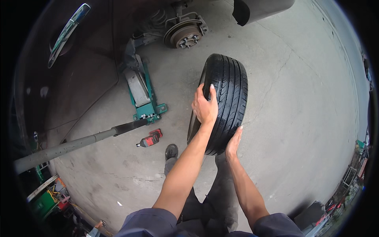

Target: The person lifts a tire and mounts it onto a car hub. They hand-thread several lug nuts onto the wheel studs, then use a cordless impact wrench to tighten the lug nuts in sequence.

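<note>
A black car tire [231, 89] stands upright on its tread in front of me, tilted slightly. My left hand [206, 106] grips its left edge, fingers bent over the shoulder of the tread and thumb toward the tread face. Against the lower right of the tread rests my right hand [234, 142], its fingers stretched along the rubber and partly hidden behind it. Beyond the tire, the bare wheel hub with a rusty brake disc [185, 36] shows under the dark car body. The wheel's inner side is mostly hidden from this angle.
A green floor jack [147, 110] reaches under the car, its long grey handle [75, 144] sloping to the lower left. On the concrete floor [292, 118] lies a red and black impact wrench [150, 138], near my shoe [171, 151]. The dark car door [79, 87] fills the upper left.
</note>
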The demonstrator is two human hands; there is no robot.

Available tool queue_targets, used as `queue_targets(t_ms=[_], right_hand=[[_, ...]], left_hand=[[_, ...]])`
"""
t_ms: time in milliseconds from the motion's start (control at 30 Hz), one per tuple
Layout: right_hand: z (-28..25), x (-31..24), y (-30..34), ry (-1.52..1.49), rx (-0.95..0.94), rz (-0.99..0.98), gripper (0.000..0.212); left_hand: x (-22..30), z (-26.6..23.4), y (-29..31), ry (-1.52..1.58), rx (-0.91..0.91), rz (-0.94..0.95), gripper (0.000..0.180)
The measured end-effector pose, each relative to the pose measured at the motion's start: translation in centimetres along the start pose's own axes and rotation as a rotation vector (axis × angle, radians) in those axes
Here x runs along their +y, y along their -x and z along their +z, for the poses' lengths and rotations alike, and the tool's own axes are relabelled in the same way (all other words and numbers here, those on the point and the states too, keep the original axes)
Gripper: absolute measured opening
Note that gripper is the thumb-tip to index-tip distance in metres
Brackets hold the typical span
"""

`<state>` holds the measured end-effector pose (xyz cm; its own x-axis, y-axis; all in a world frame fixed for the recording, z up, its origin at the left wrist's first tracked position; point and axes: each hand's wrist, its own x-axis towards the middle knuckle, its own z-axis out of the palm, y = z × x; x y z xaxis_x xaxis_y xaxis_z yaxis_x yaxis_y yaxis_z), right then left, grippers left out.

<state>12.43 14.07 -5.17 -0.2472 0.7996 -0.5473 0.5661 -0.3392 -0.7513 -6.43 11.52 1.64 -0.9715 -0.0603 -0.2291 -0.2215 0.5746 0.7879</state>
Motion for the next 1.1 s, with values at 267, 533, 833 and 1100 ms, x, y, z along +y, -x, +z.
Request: queue_targets(t_ms=[267,533,833,1100], right_hand=[[0.6,-15.1,-22.0,-0.086,-0.273,0.279,0.116],[2.5,-24.6,-33.2,0.450,-0.245,0.379,0.097],[-3.8,-17.7,-44.3,0.656,-0.119,-0.130,0.062],[-8.7,-20.8,-35.9,0.962,-0.303,-0.025,0.041]], left_hand=[[-0.2,6.3,-3.6,-0.323,-0.083,-0.140,0.057],[2.6,11.3,-8.0,-0.249,0.119,0.238,0.043],[5.1,14.9,-10.1,-0.230,0.011,0.436,0.056],[5.0,13.0,-18.3,-0.118,-0.322,0.671,0.046]])
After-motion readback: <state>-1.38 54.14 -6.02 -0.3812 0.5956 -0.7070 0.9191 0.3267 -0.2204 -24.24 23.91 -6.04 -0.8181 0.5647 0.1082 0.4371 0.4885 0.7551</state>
